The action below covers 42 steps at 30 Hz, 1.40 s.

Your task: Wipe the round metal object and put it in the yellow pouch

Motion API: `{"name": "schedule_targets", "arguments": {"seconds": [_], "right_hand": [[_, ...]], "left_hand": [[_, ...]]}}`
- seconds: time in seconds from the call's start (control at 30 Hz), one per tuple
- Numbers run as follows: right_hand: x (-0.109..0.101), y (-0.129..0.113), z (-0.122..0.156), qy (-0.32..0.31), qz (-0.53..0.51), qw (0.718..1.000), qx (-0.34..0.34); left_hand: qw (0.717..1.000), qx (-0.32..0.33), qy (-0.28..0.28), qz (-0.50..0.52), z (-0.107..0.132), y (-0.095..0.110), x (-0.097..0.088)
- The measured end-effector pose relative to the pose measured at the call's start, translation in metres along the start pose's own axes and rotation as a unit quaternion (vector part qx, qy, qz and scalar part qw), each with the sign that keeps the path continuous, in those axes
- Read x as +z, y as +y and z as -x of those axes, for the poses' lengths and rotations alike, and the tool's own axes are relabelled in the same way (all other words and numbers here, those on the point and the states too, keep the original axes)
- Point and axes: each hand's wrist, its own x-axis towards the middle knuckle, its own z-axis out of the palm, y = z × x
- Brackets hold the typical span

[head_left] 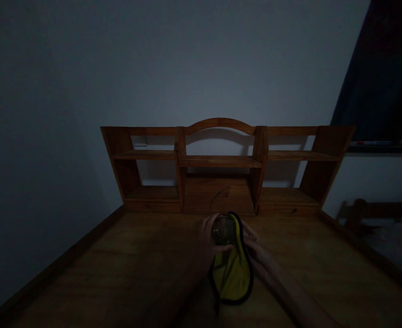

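Observation:
My left hand [207, 239] is wrapped round a clear, shiny glass [222, 230], its thumb across the near side. Against the glass's right side lies a yellow cloth [233, 275] with a black edging, hanging down toward me. My right hand [252, 239] grips the upper part of this cloth from the right; its fingers are partly hidden behind it. Both things are held above the wooden desk, in front of the middle of the shelf unit. Dim light hides finer detail of the glass.
The wooden desk top [125, 264] spreads out below, with raised edges at left and right. At its back stands a wooden shelf unit [221, 161] against a pale wall [201, 64]. A dark window [385, 82] and a wooden frame [385, 209] are at right.

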Motion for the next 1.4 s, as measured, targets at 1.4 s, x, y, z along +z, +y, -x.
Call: {"name": "schedule_targets", "arguments": {"seconds": [1.4], "right_hand": [[-0.024,0.014,-0.012,0.061,0.143,0.987,-0.028]], "left_hand": [[0.913,-0.181,-0.069,0.358,0.003,0.015,0.015]]}}
